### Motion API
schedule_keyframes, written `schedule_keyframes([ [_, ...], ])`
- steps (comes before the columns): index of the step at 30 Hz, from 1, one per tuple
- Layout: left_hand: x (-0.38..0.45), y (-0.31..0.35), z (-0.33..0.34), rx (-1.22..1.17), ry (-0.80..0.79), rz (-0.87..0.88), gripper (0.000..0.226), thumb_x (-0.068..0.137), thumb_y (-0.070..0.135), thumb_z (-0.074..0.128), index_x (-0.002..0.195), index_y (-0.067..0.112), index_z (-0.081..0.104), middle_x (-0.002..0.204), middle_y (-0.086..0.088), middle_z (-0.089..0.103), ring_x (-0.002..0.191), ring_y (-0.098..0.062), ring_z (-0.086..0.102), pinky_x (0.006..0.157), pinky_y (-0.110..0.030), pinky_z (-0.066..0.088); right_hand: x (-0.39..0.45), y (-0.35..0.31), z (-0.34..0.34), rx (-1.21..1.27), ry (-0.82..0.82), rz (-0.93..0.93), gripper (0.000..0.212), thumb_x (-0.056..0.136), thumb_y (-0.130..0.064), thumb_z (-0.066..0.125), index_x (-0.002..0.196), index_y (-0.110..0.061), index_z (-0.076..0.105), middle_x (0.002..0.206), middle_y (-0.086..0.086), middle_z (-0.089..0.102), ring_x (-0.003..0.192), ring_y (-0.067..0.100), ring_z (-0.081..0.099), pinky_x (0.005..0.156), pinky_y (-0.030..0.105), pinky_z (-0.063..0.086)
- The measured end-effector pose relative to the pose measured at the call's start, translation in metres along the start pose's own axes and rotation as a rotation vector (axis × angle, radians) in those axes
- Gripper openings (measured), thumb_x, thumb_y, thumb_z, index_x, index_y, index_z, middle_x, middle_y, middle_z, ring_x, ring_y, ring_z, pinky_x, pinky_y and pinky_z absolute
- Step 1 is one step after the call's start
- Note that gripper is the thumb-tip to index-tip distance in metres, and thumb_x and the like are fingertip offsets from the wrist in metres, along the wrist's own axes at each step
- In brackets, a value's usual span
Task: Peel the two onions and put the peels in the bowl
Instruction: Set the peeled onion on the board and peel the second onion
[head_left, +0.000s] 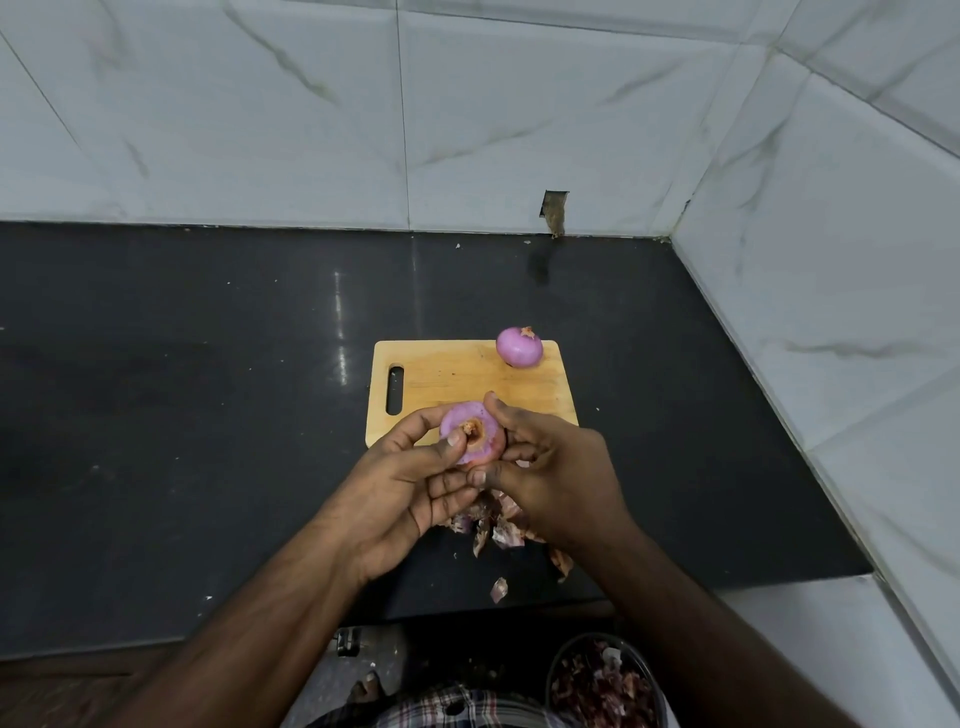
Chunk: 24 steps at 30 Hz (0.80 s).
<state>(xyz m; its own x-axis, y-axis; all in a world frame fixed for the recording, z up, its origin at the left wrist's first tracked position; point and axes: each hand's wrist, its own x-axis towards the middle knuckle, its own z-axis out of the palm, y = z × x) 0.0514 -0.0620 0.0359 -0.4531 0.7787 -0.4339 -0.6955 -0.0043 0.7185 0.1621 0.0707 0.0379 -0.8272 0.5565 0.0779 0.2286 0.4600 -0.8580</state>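
A peeled purple onion (471, 432) is held between my left hand (402, 488) and my right hand (558, 475) over the near edge of the wooden cutting board (441, 376). Its brown root end faces me, and my left thumb rests on it. A second peeled onion (518, 347) sits on the board's far right corner. Loose purple-brown peels (498, 522) lie on the black counter under my hands. A bowl (602, 680) holding peels shows at the bottom right, below the counter edge, partly behind my right forearm.
The black counter (182, 415) stretches left. White marble-tile walls (467, 114) close the back and right side. One stray peel (498, 590) lies near the counter's front edge. A foot (366, 688) and checked cloth show below.
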Motion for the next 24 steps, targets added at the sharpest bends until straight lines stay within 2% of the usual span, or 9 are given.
schedule_keyframes([
  [5, -0.001, -0.002, 0.000, -0.016, -0.006, 0.004, 0.041, 0.085, 0.016, 0.069, 0.126, 0.013, 0.064, 0.096, -0.018, 0.073, 0.072, -0.019, 0.071, 0.073, -0.031, 0.059, -0.002, 0.008, 0.002, 0.085, 0.030, 0.041, 0.068, 0.072, -0.006, 0.087, 0.133, -0.023, 0.063, 0.116, -0.003, 0.073, 0.095, 0.001, 0.072, 0.086, 0.032, 0.061],
  [8, -0.001, -0.002, -0.003, -0.009, -0.014, -0.003, 0.040, 0.086, 0.014, 0.068, 0.126, 0.014, 0.065, 0.100, -0.019, 0.073, 0.076, -0.021, 0.072, 0.075, -0.032, 0.060, -0.002, 0.012, 0.001, 0.244, 0.002, 0.107, 0.061, 0.074, -0.006, 0.086, 0.129, -0.021, 0.065, 0.114, -0.004, 0.075, 0.102, 0.007, 0.072, 0.091, 0.038, 0.060],
  [12, -0.002, -0.003, -0.005, 0.008, -0.025, 0.001, 0.044, 0.084, 0.008, 0.068, 0.127, 0.019, 0.068, 0.108, -0.022, 0.072, 0.087, -0.025, 0.073, 0.080, -0.034, 0.062, 0.002, 0.010, -0.002, 0.366, -0.074, 0.174, 0.063, 0.073, -0.022, 0.088, 0.131, -0.018, 0.063, 0.116, -0.004, 0.074, 0.107, 0.014, 0.071, 0.093, 0.046, 0.058],
  [17, -0.003, -0.001, -0.006, 0.028, -0.045, 0.016, 0.047, 0.081, 0.005, 0.068, 0.126, 0.020, 0.070, 0.098, -0.016, 0.075, 0.087, -0.024, 0.075, 0.082, -0.035, 0.060, 0.001, 0.006, -0.005, 0.656, -0.075, 0.227, 0.045, 0.078, -0.001, 0.077, 0.122, 0.002, 0.067, 0.108, 0.013, 0.076, 0.105, 0.027, 0.073, 0.095, 0.048, 0.057],
  [21, -0.002, -0.002, -0.007, -0.001, -0.052, 0.007, 0.044, 0.083, 0.003, 0.066, 0.123, 0.021, 0.071, 0.104, -0.020, 0.074, 0.092, -0.028, 0.075, 0.082, -0.036, 0.061, 0.003, 0.011, -0.003, 0.719, -0.004, 0.247, 0.019, 0.087, 0.002, 0.069, 0.105, 0.003, 0.073, 0.100, 0.023, 0.075, 0.099, 0.042, 0.071, 0.089, 0.052, 0.058],
  [24, -0.003, -0.004, -0.007, -0.037, -0.057, 0.002, 0.043, 0.084, 0.002, 0.064, 0.120, 0.022, 0.073, 0.108, -0.023, 0.073, 0.092, -0.029, 0.075, 0.082, -0.036, 0.062, 0.005, 0.013, 0.000, 0.662, 0.062, 0.247, 0.012, 0.091, 0.003, 0.064, 0.099, 0.001, 0.073, 0.095, 0.023, 0.074, 0.087, 0.037, 0.070, 0.078, 0.044, 0.059],
])
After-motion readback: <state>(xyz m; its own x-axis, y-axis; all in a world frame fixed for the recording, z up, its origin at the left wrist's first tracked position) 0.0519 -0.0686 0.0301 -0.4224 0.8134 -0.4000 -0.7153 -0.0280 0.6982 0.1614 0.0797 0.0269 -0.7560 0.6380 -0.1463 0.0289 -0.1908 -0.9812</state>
